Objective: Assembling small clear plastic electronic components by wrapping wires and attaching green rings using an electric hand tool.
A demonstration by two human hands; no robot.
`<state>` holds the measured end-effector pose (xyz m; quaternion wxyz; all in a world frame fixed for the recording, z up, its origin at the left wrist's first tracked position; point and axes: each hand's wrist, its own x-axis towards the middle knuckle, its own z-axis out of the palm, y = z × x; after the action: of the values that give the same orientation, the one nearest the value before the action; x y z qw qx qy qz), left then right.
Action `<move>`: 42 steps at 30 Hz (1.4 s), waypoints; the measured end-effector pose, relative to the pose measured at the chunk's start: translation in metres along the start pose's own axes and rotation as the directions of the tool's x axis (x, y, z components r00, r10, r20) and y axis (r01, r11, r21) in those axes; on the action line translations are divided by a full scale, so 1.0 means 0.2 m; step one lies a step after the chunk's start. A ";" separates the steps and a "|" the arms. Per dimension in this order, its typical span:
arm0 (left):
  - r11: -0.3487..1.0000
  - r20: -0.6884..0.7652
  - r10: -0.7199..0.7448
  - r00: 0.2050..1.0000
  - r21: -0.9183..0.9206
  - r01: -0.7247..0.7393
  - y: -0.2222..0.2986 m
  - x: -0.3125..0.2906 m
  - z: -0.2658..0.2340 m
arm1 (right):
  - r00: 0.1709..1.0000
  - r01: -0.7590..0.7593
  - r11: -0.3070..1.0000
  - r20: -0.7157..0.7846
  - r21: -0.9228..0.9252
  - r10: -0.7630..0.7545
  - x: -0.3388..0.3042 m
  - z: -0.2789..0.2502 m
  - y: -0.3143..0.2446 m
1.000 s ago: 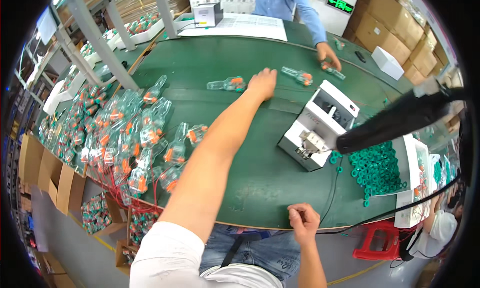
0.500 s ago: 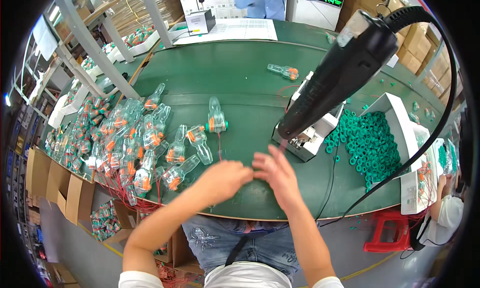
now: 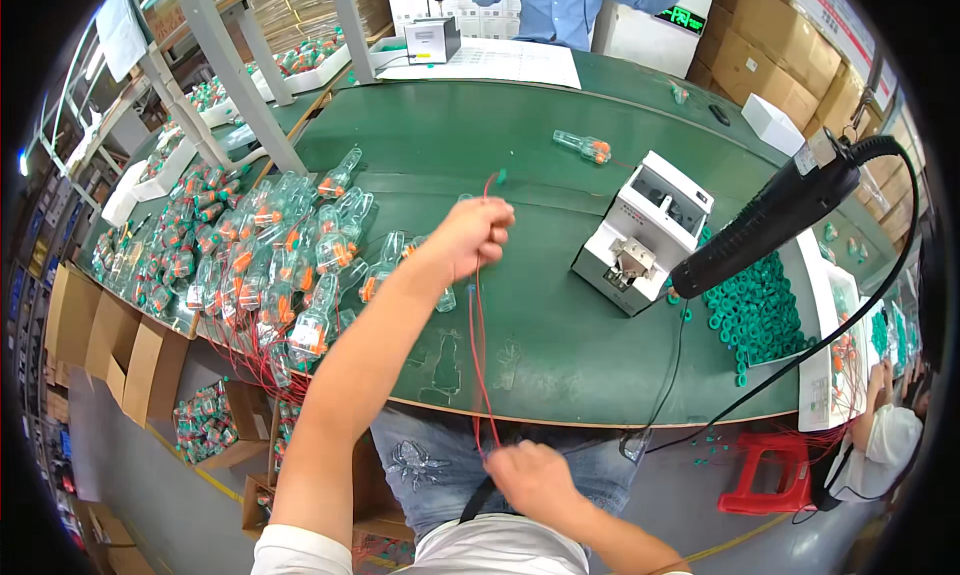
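Note:
My left hand [image 3: 470, 237] is over the middle of the green bench, fingers curled round a red wire [image 3: 477, 345]. A small green piece [image 3: 502, 176] lies by the wire's upper end. Low in front of my lap, my right hand [image 3: 535, 480] is closed on the lower part of the wire, whose strands hang between both hands. Left of my left hand lies a heap of clear bottle-shaped plastic housings [image 3: 290, 245] with orange and green parts. My left forearm partly hides the nearest housings.
A black electric screwdriver [image 3: 770, 220] hangs on a coiled cord at right, beside a white box-shaped machine [image 3: 645, 230]. Green rings [image 3: 755, 310] spill from a white tray [image 3: 815, 275]. One housing [image 3: 582, 146] lies far off. Another person [image 3: 560, 5] is across the bench; a red stool [image 3: 768, 473] stands at right.
My hands have moved apart: the left up and away over the bench, the right down toward my lap, with red wire stretched between. The screwdriver has swung right, off the white machine.

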<state>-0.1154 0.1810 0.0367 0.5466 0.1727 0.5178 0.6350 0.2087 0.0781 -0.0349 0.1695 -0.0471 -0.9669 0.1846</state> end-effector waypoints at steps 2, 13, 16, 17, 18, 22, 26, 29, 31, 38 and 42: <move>0.996 -0.086 0.059 0.995 0.074 -0.053 0.07 0.06 0.04 | 0.992 0.083 0.996 0.100 -0.016 -0.081 -0.09 0.04 0.00; 0.690 0.023 0.571 0.821 0.528 -0.495 -0.35 -0.14 0.19 | 0.669 -0.115 0.950 -0.730 -0.290 -0.142 0.25 -0.79 0.19; 0.473 0.129 0.567 0.814 0.758 -0.449 -0.52 -0.34 0.33 | 0.265 -0.127 0.992 -0.964 -0.009 0.025 0.60 -1.06 0.43; 0.338 0.215 0.626 0.750 0.791 -0.510 -0.59 -0.40 0.37 | 0.271 -0.038 0.996 -0.959 0.075 0.082 0.68 -1.14 0.48; 0.139 0.354 0.671 0.652 0.803 -0.579 -0.65 -0.41 0.38 | 0.424 0.135 0.929 -0.867 0.346 0.261 0.75 -1.16 0.53; -0.133 0.560 0.640 0.526 0.755 -0.642 -0.83 -0.48 0.37 | 0.633 0.366 0.698 -0.715 0.615 0.297 0.87 -1.03 0.68; -0.057 0.560 0.599 0.573 0.743 -0.666 -0.85 -0.47 0.38 | 0.574 0.434 0.774 -0.804 0.460 0.156 0.87 -0.89 0.83; 0.038 0.495 0.592 0.635 0.771 -0.636 -0.85 -0.41 0.38 | 0.608 0.415 0.704 -0.751 0.576 0.255 0.84 -0.81 0.88; 0.096 0.446 0.591 0.673 0.789 -0.607 -0.85 -0.39 0.38 | 0.619 0.402 0.729 -0.751 0.555 0.231 0.82 -0.79 0.86; 0.128 0.403 0.588 0.702 0.810 -0.572 -0.85 -0.40 0.38 | 0.710 0.272 0.516 -0.531 0.812 0.463 0.54 -0.56 0.64; 0.127 0.414 0.589 0.694 0.800 -0.586 -0.85 -0.40 0.39 | 0.703 0.256 0.489 -0.507 0.834 0.498 0.48 -0.49 0.64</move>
<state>0.0604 0.1254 -0.0483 0.0693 0.6223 0.6599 0.4154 0.1557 0.2440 0.0330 0.5053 -0.0969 -0.5905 0.6217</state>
